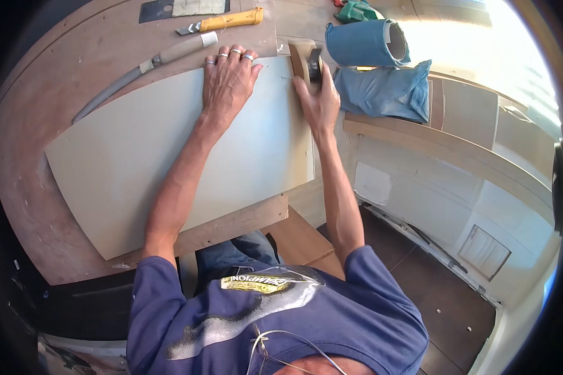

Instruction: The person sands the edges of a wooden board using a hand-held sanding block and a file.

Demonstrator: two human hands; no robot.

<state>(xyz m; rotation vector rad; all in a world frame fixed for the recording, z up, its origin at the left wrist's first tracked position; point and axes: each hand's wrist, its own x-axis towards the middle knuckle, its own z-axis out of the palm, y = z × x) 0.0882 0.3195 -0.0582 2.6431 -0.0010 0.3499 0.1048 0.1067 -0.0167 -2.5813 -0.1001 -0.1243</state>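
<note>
A pale flat panel lies on a larger brown work board. My left hand presses on the panel near its far edge, fingers stretched out, with rings on them. My right hand is closed around a tan and black tool that looks like a wooden hand plane. It is at the far right corner of the panel, along its right edge. The hand covers part of the tool, and its underside is hidden. A yellow snap-off utility knife lies beyond my left hand, blade exposed to the left.
A long grey tube with a tan sleeve lies along the panel's far left edge. Right of my right hand are a blue roll and a folded blue cloth. A wooden ledge runs to the right, above a dark floor.
</note>
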